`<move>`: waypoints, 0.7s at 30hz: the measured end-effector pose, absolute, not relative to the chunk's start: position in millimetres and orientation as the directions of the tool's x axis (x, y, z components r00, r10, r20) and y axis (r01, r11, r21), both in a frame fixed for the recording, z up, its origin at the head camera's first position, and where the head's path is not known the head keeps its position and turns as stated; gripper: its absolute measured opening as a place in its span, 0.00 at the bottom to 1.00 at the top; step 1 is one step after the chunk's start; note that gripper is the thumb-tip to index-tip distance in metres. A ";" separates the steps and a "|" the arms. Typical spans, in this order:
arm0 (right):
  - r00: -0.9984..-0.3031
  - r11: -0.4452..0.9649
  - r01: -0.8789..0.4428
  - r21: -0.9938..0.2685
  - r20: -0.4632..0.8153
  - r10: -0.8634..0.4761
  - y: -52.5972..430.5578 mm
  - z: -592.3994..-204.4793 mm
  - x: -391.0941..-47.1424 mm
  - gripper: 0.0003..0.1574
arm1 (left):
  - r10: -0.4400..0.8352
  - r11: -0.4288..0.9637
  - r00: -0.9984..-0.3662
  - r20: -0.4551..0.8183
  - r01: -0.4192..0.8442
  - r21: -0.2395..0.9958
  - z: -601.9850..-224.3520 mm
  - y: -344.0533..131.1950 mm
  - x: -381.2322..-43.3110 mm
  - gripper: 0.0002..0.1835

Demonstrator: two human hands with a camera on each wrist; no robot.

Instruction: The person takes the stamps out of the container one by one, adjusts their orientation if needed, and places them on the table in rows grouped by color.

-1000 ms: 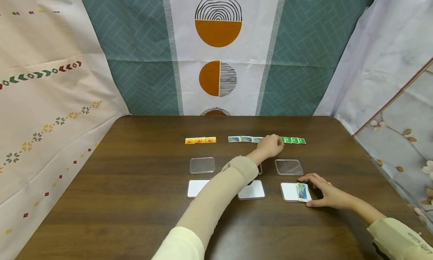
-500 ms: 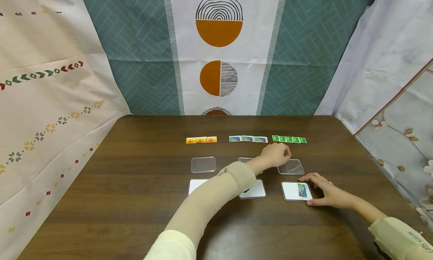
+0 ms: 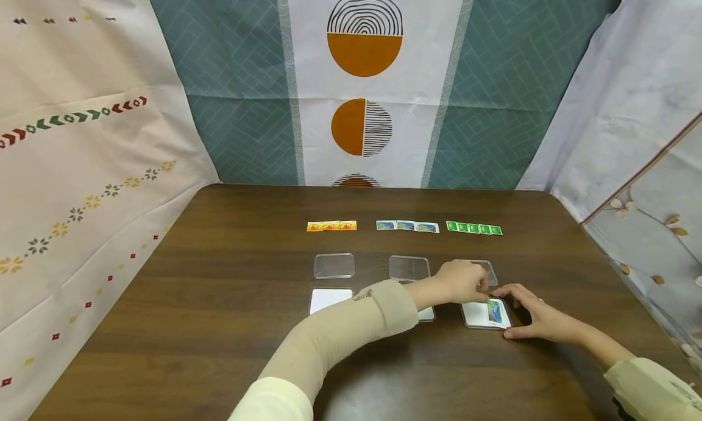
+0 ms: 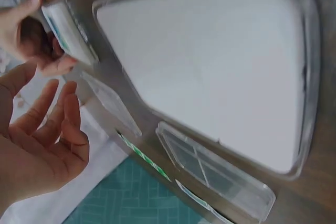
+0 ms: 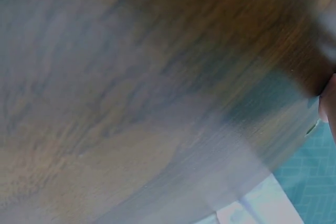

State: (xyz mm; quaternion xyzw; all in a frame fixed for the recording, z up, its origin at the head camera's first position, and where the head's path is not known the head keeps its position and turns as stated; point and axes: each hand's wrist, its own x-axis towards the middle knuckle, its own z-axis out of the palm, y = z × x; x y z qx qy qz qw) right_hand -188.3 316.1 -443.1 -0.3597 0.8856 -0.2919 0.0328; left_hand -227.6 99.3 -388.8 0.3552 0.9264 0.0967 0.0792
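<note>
My right hand (image 3: 540, 317) holds a clear plastic case (image 3: 475, 314) with a white insert by its right end, thumb at the near edge and fingers at the far edge. A small blue stamp (image 3: 495, 312) lies at the right end of that insert. My left hand (image 3: 463, 282) is over the far left part of this case, fingers pointing down. In the left wrist view its fingers are bent, with the thumb apart from the index finger; whether a small stamp is between the tips cannot be seen. The right wrist view shows mostly blurred table and a bit of finger.
Orange stamps (image 3: 331, 226), blue stamps (image 3: 407, 225) and green stamps (image 3: 474, 228) lie in a row at the back. Clear lids (image 3: 334, 266) stand in front of them. Another white-insert case (image 3: 331, 299) is at left; a middle case (image 4: 210, 66) is partly behind my left sleeve.
My left hand has moved from the row of blue and green stamps toward me and right, to the case. My right hand keeps its hold. The view has shifted slightly.
</note>
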 end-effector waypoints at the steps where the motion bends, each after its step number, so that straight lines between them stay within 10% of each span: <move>1: -0.734 0.562 -0.621 -0.546 0.156 -0.661 316.6 -443.5 -188.3 0.41 | 0.676 0.729 -0.733 -0.077 0.649 0.217 -389.4 99.5 -225.2 0.14; 21: -0.753 0.585 -0.604 -0.542 0.146 -0.642 317.4 -444.9 -186.9 0.38 | 0.669 0.742 -0.740 -0.073 0.670 0.003 -410.2 111.9 -200.7 0.34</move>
